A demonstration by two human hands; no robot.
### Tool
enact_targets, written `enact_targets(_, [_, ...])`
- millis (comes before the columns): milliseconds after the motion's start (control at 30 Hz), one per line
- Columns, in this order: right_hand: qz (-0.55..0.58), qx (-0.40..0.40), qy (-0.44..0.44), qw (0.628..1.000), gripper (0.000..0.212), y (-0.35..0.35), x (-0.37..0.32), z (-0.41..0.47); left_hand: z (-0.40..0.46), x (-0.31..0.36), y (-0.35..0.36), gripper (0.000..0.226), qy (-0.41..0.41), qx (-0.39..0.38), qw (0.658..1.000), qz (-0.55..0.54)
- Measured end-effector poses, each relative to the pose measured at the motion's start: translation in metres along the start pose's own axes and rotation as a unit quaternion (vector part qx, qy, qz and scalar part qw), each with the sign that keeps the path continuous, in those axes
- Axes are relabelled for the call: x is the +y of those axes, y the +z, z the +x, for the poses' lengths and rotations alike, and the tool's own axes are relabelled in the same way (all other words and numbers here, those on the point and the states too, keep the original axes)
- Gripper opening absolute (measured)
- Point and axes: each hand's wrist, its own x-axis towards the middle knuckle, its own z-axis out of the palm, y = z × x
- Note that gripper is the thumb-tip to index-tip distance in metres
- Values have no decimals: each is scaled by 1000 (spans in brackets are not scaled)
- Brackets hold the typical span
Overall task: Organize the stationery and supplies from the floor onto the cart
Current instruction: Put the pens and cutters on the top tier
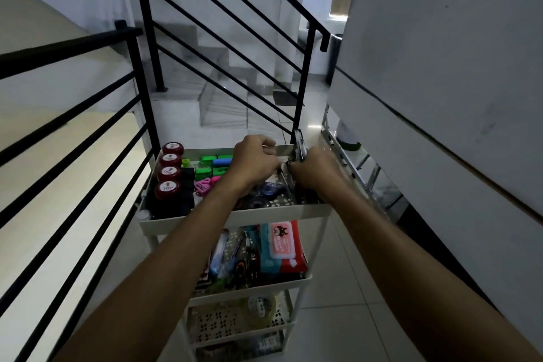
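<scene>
Two hands work over the cart's [235, 216] top tray at its far right corner. A dark flat pack [300, 144] stands on edge there, long axis upright, against the right wall. Right hand [316, 169] grips its lower part with curled fingers. Left hand [255, 160] is curled just left of it; what it pinches cannot be told. Red jars [168, 175] line the left side.

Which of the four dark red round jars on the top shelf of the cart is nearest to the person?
The dark red jar at the near end of the row, whose white lid label reads "TOP". The other three stand behind it, toward the railing.
</scene>
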Motion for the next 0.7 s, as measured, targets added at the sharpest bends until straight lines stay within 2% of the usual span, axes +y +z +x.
enact_targets(100, [-61,31,-13,998,25,-4,1,-4,-1,6,3,42,11,-18,1000,-5])
enact_targets(300, [-187,79,-90,975,18,4,6,-6,-8,9,0,42,25,-25,999,-3])
enact_targets(600, [-149,102,-190,965,22,8,15,-19,-28,-8,-12,47,65,-9,997,38])
enact_targets(700, [-116,128,-239,956,32,11,21,-27,-39,-15,-15,48,95,5,994,52])
